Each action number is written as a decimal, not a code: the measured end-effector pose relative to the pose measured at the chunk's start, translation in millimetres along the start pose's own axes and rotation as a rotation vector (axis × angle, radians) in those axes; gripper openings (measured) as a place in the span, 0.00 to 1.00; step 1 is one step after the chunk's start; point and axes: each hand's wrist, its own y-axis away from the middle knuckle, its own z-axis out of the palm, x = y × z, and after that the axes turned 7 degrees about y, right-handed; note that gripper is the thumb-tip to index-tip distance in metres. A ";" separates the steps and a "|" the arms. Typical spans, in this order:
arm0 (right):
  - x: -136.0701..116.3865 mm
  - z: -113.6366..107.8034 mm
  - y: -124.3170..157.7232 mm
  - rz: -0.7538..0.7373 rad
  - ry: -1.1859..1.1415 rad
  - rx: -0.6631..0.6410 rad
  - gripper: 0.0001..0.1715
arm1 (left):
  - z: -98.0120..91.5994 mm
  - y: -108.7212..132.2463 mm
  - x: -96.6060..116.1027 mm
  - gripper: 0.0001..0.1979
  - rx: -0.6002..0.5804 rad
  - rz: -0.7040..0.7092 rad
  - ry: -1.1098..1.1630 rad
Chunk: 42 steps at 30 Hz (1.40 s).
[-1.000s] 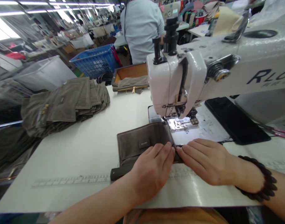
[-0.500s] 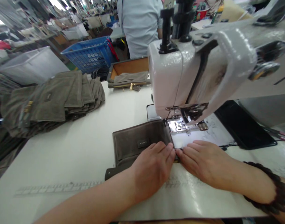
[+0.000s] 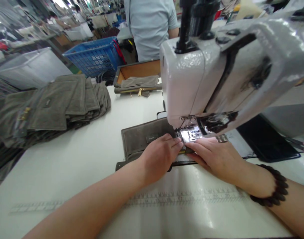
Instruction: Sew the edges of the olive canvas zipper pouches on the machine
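The head view is showing the labelled brown panel sliding farther toward the sewing machine ahead of both hands, apparently advancing the stitching, the left hand pressing with fingers slightly bent, the right hand touching its edge, any pinch being hidden.

- The left hand lies on a brown-grey pouch with a small label.
- The right hand touches the pouch's right edge, near a short row of yellow zip teeth; its exact grip is hidden.
- A dark bead bracelet circles the right wrist.
- The pouch's far right corner sits at the needle of a white sewing machine.
- A ruler runs along the white table.
- Beyond the left arm, brown-grey cloth pieces lie piled.
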 end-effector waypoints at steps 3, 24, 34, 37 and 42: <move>2.8 3.0 1.6 0.109 0.038 0.064 0.17 | -4.8 -3.4 -7.7 0.14 0.012 -0.121 0.210; 4.7 -5.5 1.3 -0.071 0.011 -0.014 0.16 | -1.1 0.5 8.9 0.11 -0.111 -0.014 -0.138; -1.5 -3.3 -6.0 0.045 -0.099 -0.049 0.22 | -9.8 -2.9 2.9 0.08 -0.125 0.049 -0.181; -1.8 -0.3 -5.1 0.047 -0.104 -0.066 0.22 | -9.7 -3.5 2.7 0.08 -0.141 0.031 -0.157; -3.1 2.9 -3.8 0.070 -0.110 -0.064 0.21 | -4.3 -1.9 1.5 0.08 -0.122 0.019 -0.143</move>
